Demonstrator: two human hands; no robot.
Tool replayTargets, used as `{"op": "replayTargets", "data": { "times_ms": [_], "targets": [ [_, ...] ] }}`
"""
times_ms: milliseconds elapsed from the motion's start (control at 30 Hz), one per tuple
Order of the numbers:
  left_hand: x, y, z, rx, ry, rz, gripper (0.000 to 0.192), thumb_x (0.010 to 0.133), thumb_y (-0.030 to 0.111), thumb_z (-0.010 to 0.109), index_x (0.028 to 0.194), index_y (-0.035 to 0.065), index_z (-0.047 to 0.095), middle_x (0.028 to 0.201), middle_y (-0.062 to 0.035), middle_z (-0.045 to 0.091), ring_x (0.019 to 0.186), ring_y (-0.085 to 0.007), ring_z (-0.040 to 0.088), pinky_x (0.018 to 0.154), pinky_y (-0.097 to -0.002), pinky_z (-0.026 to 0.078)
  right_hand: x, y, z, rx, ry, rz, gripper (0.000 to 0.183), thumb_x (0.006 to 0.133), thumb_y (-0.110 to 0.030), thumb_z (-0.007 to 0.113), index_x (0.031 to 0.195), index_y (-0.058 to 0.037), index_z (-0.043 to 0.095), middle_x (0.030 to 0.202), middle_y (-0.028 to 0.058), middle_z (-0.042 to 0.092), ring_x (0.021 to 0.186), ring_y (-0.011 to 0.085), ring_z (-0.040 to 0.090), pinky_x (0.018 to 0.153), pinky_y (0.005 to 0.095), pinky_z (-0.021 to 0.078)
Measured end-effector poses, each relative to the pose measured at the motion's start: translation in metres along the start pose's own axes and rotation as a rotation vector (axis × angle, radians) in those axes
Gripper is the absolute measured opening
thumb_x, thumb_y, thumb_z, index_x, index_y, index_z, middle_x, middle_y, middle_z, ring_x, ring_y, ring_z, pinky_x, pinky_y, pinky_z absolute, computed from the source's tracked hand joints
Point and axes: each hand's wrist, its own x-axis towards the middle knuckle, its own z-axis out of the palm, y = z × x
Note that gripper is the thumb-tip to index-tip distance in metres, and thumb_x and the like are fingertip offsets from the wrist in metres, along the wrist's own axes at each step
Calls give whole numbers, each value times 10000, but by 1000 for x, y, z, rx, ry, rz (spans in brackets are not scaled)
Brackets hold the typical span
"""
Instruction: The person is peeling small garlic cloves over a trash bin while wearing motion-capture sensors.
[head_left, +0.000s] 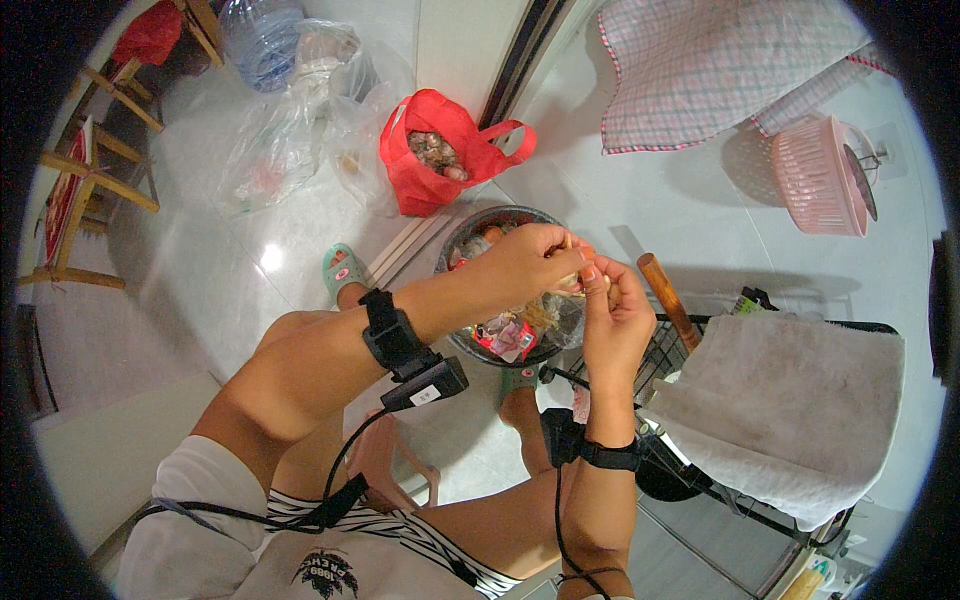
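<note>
Both of my hands meet over a dark round bin filled with wrappers, plastic film and scraps. My left hand pinches a small pale piece, perhaps garlic or a peeled bulb; its exact kind is unclear. Against it, the fingers of my right hand are closed on the same pale piece, thumb and forefinger touching the left fingertips. Beyond the bin stands a red fabric bag, open at the top, with brownish-pink bulbs inside.
On the right is a black wire rack with a grey cloth over it and a wooden rod upright. Clear plastic bags and a water jug lie at upper left. A pink basket hangs at upper right.
</note>
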Motion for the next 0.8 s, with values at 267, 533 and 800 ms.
{"op": "replayTargets", "data": {
  "times_ms": [267,533,800],
  "targets": [
    [0,-6,2,-228,93,-106,253,934,185,491,1050,-26,570,932,-49,605,854,-107,575,740,-234,487,2,7,3,-316,36,-348,74,863,-81,605,907,-23,615,825,137,614,720,279,606,635,337,488],
    [1,-11,-11,27,-24,137,183,905,173,543,954,-2,563,913,-59,596,822,-126,579,715,-259,500,2,8,1,-130,-5,-228,101,890,-112,595,935,-22,600,801,76,621,659,188,587,604,292,474],
    [-4,5,-2,412,165,185,185,849,136,612,929,-30,626,841,-45,643,772,-112,596,719,-261,483,7,1,-9,631,-105,264,158,930,-172,561,956,-18,579,782,1,574,539,32,388,452,174,286]
  ]
}}
